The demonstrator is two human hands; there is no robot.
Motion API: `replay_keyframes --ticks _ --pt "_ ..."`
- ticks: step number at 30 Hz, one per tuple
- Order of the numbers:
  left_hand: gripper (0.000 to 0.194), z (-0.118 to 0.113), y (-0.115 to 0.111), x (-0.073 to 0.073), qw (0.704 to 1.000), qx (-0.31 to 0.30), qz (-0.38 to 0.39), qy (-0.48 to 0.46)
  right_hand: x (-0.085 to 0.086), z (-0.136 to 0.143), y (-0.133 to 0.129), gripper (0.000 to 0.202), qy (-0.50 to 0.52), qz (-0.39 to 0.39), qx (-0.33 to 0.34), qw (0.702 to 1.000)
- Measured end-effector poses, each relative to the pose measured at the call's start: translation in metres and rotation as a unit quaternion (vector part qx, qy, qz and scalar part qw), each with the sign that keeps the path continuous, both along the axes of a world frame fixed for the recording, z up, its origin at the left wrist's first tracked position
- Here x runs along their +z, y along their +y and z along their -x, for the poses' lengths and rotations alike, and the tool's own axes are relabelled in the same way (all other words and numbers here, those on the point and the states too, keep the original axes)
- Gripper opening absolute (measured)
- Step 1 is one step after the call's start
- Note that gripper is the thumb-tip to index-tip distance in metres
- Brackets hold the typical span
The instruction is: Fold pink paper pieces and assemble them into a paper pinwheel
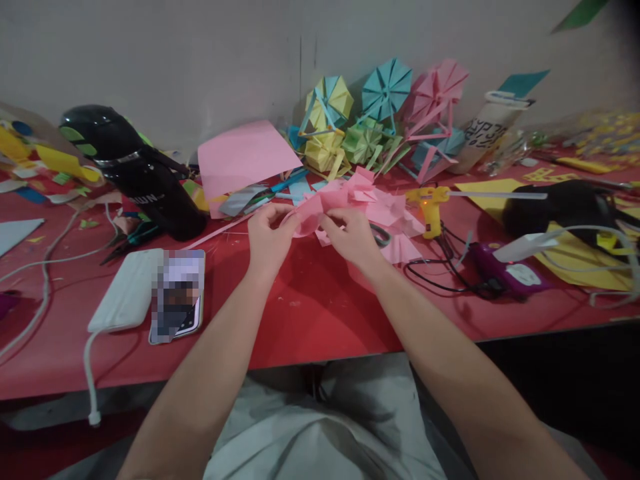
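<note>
A piece of pink paper (309, 215) is pinched between my two hands, just above the red table. My left hand (271, 233) grips its left side with thumb and forefinger. On the other side, my right hand (347, 235) closes on its right edge. Folded and cut pink paper pieces (383, 203) lie heaped right behind and beside my right hand. Scissors, by their dark handle loop (381, 235), stick out of that heap, mostly hidden. A thin pink paper strip (220, 231) runs to the left of my left hand.
A yellow glue gun (429, 208) stands right of the heap, its cord leading to a purple power strip (510, 270). Folded paper wheels (387, 90) lean on the wall. A black bottle (145, 180), white power bank (127, 290) and phone (179, 297) are left.
</note>
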State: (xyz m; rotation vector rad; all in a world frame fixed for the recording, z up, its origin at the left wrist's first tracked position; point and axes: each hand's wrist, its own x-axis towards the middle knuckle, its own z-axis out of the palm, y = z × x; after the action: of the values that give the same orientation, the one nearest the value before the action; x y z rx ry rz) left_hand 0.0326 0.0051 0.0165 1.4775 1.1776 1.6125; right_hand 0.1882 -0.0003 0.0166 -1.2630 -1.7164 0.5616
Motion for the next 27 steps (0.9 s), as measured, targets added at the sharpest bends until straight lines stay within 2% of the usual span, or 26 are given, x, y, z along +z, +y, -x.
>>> replay_keyframes --ticks 7,11,14,17,20,27 --pt "0.012 -0.008 0.0 -0.01 0.996 -0.044 0.072 0.02 -0.008 -0.004 0.007 0.018 -0.002 -0.067 -0.048 0.997" --pt "0.026 -0.012 -0.002 -0.009 0.986 -0.109 0.126 -0.01 -0.013 -0.004 0.01 0.016 -0.025 -0.08 -0.04 0.996" --pt "0.021 -0.013 -0.005 -0.005 0.971 -0.143 0.188 -0.043 -0.017 -0.006 0.013 0.015 -0.041 -0.084 -0.03 0.995" --pt "0.016 -0.014 -0.006 -0.003 0.96 -0.145 0.229 -0.069 -0.019 -0.007 0.014 0.015 -0.048 -0.085 -0.026 0.995" --pt "0.009 -0.014 -0.006 -0.003 0.961 -0.15 0.224 -0.066 -0.018 -0.007 0.013 0.011 -0.048 -0.088 -0.016 0.995" --pt "0.03 -0.011 -0.004 -0.009 0.968 -0.16 0.187 -0.041 -0.013 -0.003 0.01 0.013 -0.038 -0.121 0.009 0.992"
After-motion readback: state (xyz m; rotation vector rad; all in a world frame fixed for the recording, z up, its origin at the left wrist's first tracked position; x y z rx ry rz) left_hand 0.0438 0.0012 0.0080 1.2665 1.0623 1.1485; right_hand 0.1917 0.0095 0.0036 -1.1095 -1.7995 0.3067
